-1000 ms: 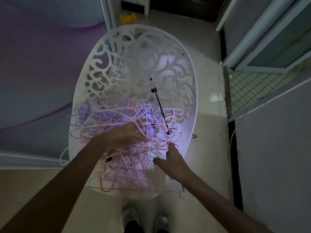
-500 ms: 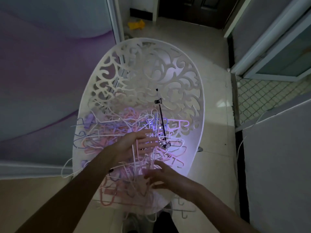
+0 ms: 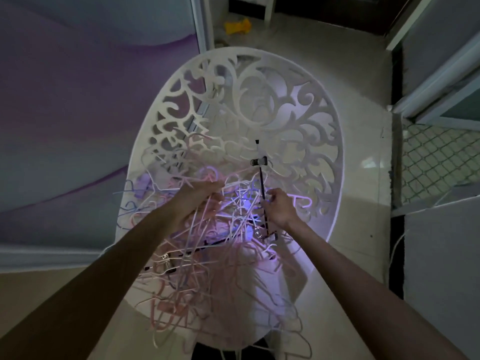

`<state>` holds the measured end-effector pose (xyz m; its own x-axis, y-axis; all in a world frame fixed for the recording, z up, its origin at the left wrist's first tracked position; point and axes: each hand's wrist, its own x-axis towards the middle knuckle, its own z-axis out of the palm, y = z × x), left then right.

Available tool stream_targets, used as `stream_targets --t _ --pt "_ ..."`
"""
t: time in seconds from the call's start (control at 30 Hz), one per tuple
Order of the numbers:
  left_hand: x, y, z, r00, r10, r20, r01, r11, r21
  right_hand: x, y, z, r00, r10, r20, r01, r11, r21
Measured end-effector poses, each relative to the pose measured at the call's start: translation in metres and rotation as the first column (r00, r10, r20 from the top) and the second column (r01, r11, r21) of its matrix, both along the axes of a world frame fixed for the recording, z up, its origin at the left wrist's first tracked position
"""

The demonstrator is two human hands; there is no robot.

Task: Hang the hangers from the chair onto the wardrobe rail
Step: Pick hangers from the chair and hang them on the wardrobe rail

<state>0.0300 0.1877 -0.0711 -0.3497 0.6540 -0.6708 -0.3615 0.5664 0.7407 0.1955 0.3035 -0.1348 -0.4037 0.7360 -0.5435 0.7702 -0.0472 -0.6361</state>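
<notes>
A white chair (image 3: 298, 120) with a cut-out scroll back stands below me. Its seat carries a tangled heap of thin pink, white and lilac hangers (image 3: 207, 261). A black clip hanger (image 3: 262, 188) sticks up from the heap against the chair back. My left hand (image 3: 197, 201) is in the heap with its fingers curled round several pink and white hangers. My right hand (image 3: 279, 206) grips the black clip hanger's bar. No wardrobe rail is in view.
A purple-patterned panel (image 3: 78, 113) fills the left side. A grey wall (image 3: 441, 268) is close on the right, with a lattice mesh (image 3: 436, 162) and a door frame behind it. A yellow object (image 3: 237, 26) lies on the tiled floor beyond the chair.
My right hand moved up from the front of the heap and took hold of the black clip hanger. My left hand closed round a bunch of hangers. The view came closer to the chair.
</notes>
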Motion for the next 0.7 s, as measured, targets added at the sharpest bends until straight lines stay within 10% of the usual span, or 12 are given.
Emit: stream_targets --t 0.4,0.6,0.7 --pt "-0.003 0.001 -0.005 0.996 -0.008 0.094 0.009 1.000 -0.017 0.001 -0.001 -0.014 0.996 0.065 -0.055 -0.046 0.955 0.294" --pt "-0.008 -0.008 -0.012 0.998 0.013 0.066 -0.012 1.000 -0.019 -0.021 -0.003 0.013 0.927 0.375 -0.026 -0.310 0.802 0.511" --pt "-0.002 -0.008 -0.010 0.991 0.052 0.125 -0.053 0.999 0.008 -0.012 0.009 0.018 0.973 0.220 -0.066 -0.151 0.830 0.537"
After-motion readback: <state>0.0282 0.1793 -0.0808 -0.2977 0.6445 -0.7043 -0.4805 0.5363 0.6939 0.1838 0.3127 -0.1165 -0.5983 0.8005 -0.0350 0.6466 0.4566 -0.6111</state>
